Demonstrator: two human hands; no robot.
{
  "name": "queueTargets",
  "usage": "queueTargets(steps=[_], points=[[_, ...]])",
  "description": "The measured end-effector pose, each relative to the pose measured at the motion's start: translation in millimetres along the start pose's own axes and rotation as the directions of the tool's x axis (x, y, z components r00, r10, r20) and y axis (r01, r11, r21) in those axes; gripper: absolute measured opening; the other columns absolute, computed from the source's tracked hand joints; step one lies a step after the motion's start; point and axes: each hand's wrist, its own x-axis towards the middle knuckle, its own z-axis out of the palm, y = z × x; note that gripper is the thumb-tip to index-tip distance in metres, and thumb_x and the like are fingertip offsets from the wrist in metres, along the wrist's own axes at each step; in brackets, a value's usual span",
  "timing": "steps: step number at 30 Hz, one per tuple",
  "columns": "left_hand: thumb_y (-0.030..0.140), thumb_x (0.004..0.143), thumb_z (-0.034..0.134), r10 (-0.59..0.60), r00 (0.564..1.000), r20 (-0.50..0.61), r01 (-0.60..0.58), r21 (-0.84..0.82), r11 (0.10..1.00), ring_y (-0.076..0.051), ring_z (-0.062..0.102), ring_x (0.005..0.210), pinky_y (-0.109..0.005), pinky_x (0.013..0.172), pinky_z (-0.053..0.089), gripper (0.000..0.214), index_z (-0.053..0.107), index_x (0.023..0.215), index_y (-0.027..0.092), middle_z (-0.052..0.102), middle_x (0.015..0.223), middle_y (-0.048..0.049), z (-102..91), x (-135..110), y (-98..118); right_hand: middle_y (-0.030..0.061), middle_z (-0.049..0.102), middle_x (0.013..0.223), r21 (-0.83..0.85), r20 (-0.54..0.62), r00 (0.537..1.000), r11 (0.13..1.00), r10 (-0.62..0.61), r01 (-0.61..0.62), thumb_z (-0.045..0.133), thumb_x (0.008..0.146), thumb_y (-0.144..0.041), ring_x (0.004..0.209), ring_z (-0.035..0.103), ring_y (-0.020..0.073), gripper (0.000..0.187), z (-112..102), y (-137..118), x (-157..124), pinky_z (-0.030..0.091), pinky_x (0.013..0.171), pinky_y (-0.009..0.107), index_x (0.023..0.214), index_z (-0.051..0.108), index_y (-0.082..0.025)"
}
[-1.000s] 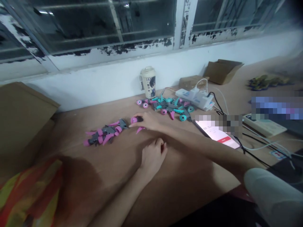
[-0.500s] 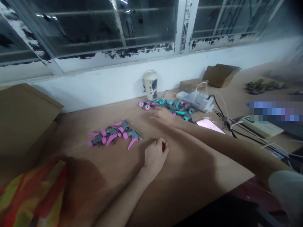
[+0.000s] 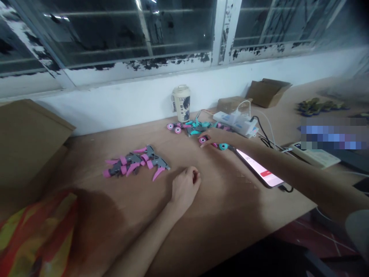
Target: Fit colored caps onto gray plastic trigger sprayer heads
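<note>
My right hand (image 3: 215,135) reaches to the mixed pile beside the cup, its fingers closed around a grey trigger spray head with a pink collar (image 3: 202,140). Teal-and-grey trigger spray heads (image 3: 198,126) lie just behind it, partly hidden by the hand and forearm. My left hand (image 3: 185,187) rests on the table, loosely curled into a fist with a hollow and nothing visible inside. To its left lies a group of pink-and-grey trigger spray heads (image 3: 135,161); the nearest one (image 3: 158,165) is close to the knuckles but apart from them.
A lidded cup (image 3: 182,104) stands against the wall. Behind the right forearm are a white power strip (image 3: 238,122) with cables and cardboard boxes (image 3: 268,92). A lit phone (image 3: 259,167) lies under that forearm. A large carton (image 3: 31,142) and a red-yellow bag (image 3: 40,234) stand at left.
My right hand has moved right and nearer, and a pink-collared spray head now shows in its fingers. More of the phone is uncovered. My left hand stays nearly still.
</note>
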Motion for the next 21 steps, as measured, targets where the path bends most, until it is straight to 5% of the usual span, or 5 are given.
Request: queueTargets(steps=[8,14,17,21], points=[[0.025,0.083,0.051,-0.082,0.995,-0.063,0.064,-0.250,0.966,-0.014,0.060,0.063,-0.024,0.059,0.044,0.011,0.059,0.085,0.020,0.063,0.070,0.0006,0.3,5.3,-8.4,0.0000,0.071,0.070,0.088,0.170,0.985,0.996,-0.015,0.000,0.070,0.064,-0.022,0.060,0.059,0.0155,0.025,-17.2,-30.4,-6.9,0.039,0.057,0.024,0.090,0.073,-0.022],[0.035,0.086,0.045,-0.247,0.956,-0.159,0.115,-0.571,0.813,-0.019,0.062,0.090,-0.021,0.051,0.052,0.030,0.054,0.106,0.015,0.061,0.103,-0.0098,0.5,10.3,-16.0,0.0010,0.066,0.074,0.116,0.099,0.985,0.985,-0.141,0.130,0.068,0.071,-0.039,0.071,0.059,0.0156,0.025,-18.3,-89.0,-30.9,0.038,0.064,0.024,0.092,0.071,-0.025],[0.033,0.081,0.053,-0.214,0.976,-0.043,0.109,-0.752,0.650,-0.020,0.062,0.089,-0.021,0.052,0.054,0.032,0.058,0.109,0.017,0.062,0.104,-0.0083,-1.6,12.9,-19.1,0.0056,0.063,0.090,0.049,0.032,0.991,0.990,-0.131,0.130,0.068,0.072,-0.044,0.089,0.057,0.0214,0.030,-14.7,-110.1,-48.0,0.037,0.078,0.031,0.096,0.070,-0.026],[0.029,0.076,0.060,-0.119,0.983,0.137,0.182,-0.784,0.594,-0.018,0.063,0.084,-0.020,0.052,0.053,0.032,0.061,0.106,0.017,0.065,0.099,-0.0062,-9.4,17.4,-25.4,0.0075,0.058,0.103,0.090,-0.044,0.998,0.994,-0.052,0.056,0.062,0.078,-0.044,0.101,0.053,0.0234,0.029,-1.4,-121.8,-66.2,0.034,0.089,0.040,0.101,0.068,-0.027]])
